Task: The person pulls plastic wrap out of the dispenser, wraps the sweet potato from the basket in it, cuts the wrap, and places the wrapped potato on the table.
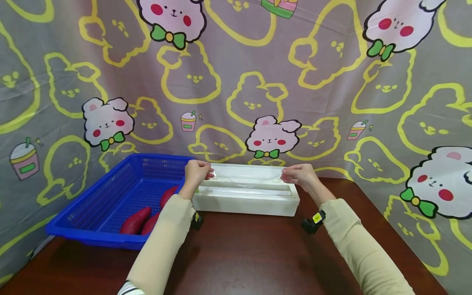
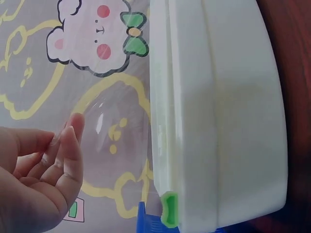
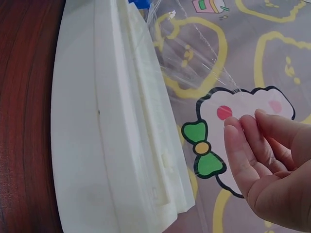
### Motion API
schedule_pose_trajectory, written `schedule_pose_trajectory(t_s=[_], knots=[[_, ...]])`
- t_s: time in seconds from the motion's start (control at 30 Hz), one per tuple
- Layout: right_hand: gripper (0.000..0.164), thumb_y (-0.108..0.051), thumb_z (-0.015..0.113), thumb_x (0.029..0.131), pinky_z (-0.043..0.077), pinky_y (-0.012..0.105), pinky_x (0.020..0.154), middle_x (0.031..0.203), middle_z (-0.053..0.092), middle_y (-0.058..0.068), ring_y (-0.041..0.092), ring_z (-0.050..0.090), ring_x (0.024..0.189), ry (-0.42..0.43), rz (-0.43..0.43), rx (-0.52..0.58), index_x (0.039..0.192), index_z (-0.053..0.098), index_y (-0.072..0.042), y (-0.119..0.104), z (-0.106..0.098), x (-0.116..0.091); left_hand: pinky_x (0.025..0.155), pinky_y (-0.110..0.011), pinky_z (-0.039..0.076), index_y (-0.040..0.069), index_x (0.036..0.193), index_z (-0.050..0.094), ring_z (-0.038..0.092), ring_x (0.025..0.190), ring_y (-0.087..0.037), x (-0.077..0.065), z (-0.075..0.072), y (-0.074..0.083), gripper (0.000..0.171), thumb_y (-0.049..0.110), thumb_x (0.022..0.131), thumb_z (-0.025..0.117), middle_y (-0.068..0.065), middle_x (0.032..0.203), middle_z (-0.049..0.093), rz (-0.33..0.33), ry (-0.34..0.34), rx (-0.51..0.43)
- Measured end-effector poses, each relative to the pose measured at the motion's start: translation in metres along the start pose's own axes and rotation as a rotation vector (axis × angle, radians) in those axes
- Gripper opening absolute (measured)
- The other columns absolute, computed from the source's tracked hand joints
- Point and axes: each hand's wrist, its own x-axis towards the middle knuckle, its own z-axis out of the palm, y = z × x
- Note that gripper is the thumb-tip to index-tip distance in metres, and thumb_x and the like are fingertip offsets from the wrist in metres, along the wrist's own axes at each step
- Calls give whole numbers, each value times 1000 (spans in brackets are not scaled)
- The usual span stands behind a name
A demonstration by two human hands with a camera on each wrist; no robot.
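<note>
By the left hand (image 1: 196, 174) and the right hand (image 1: 301, 175), each nearly closed, clear film (image 1: 243, 179) is pinched and held between them. Below both, a white box (image 1: 243, 206) is carried by the table (image 1: 239, 254); left of the left hand, red tubers (image 1: 136, 221) are held in a blue basket (image 1: 92, 237).

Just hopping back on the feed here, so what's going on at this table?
A person is handling clear plastic film with both bare hands. The left hand pinches one side and the right hand the other, so it spans between them above a white film dispenser on the dark wooden table. To the left, red sweet potatoes lie in a blue plastic basket, unwrapped where visible.
</note>
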Motion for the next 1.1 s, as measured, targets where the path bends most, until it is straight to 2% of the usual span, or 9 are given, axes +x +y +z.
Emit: schedule_pose_trajectory(t_s=[0.23, 0.53, 0.7, 0.97, 1.1], knots=[[6, 3, 59, 82, 51, 36, 68, 65, 64, 8, 18, 64, 61, 26, -1, 30, 86, 62, 7, -3, 1, 0, 46, -21, 49, -15, 97, 61, 60, 47, -11, 2, -3, 6, 20, -1, 84, 54, -24, 79, 64, -24, -38, -48], [13, 1, 59, 83, 52, 34, 64, 63, 63, 6, 17, 64, 60, 19, -9, -11, 92, 60, 11, -8, -1, 1, 47, -22, 49, -16, 98, 60, 61, 49, -12, 2, -5, 14, 21, -2, 83, 53, -23, 77, 64, -26, -48, -73], [3, 2, 59, 83, 52, 32, 62, 62, 63, 7, 17, 63, 58, 21, -6, 15, 80, 61, 4, -11, -1, 0, 46, -22, 49, -15, 97, 60, 60, 49, -11, 3, -5, 17, 21, -2, 83, 54, -22, 76, 65, -22, -40, -79], [12, 4, 59, 82, 52, 31, 61, 62, 63, 8, 17, 63, 58, -2, -20, 75, 72, 61, -2, -19, -3, -3, 45, -20, 48, -16, 99, 60, 58, 45, -8, 6, -5, 22, 21, -4, 82, 54, -24, 77, 64, -12, -29, -110], [13, 2, 59, 83, 52, 32, 63, 63, 63, 8, 17, 63, 59, 0, -15, 65, 71, 62, -3, -22, -3, -4, 45, -19, 48, -16, 99, 60, 58, 44, -8, 7, -5, 24, 21, -5, 82, 54, -19, 71, 64, -2, -27, -123]])
